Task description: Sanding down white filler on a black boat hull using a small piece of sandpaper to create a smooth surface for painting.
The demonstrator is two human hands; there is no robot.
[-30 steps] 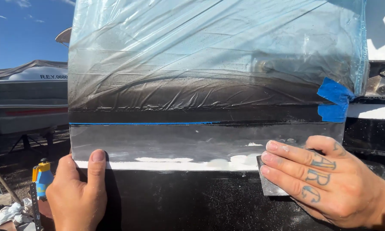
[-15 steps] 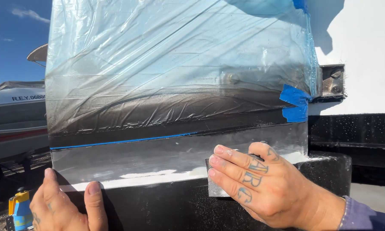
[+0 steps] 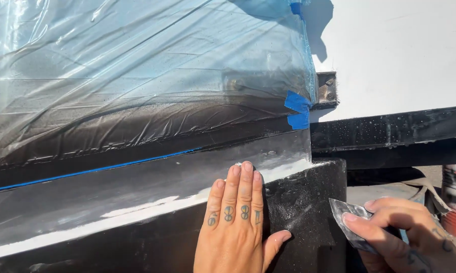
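We are pressing our left hand [image 3: 236, 222] flat, fingers together, on the black panel [image 3: 299, 212] just below the white strip [image 3: 137, 210]. Our right hand [image 3: 395, 230] is pinching a small grey sheet [image 3: 347, 217], perhaps sandpaper, held off the panel's right corner. Above, plastic film [image 3: 137, 76] is covering the surface, edged with blue tape [image 3: 298, 110]. A white wall [image 3: 405, 55] and black rail [image 3: 390, 132] are lying right.

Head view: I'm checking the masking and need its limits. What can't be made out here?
- Surface under the plastic sheet: blurred by wrinkles and glare.
- Right hand: wrist cut by the bottom edge; its fingers cover part of the grey pad.
- Left hand hides the black surface beneath.
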